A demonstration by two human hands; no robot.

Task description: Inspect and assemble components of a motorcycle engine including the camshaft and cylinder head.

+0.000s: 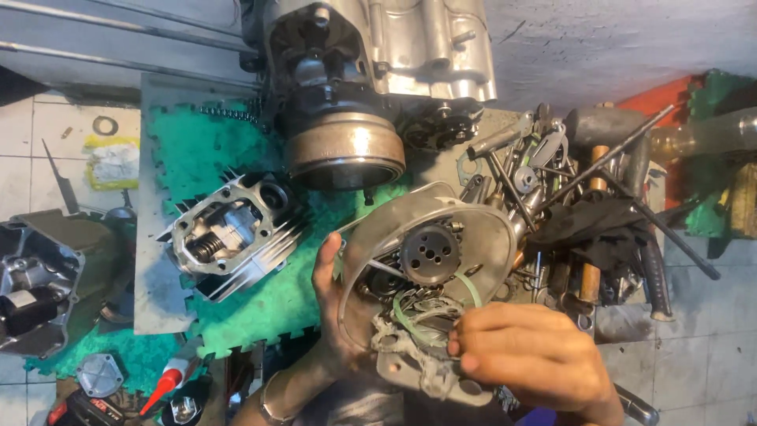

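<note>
Tiled floor with a green foam mat (236, 315) carries the work. Near the mat's front edge we hold a round metal engine cover (430, 252), inner face up, its sprocket gear (430, 254) showing. Our left hand (335, 308) clasps the cover's rim from beneath; our right hand (536, 355) pinches torn gasket remains (410, 347) at its lower edge. Best, we judge, to steady the cover firmly and peel slowly, keeping scraps off the gear. A finned cylinder head (233, 237) lies at the mat's centre, loose tools (583, 205) beyond its right edge.
</note>
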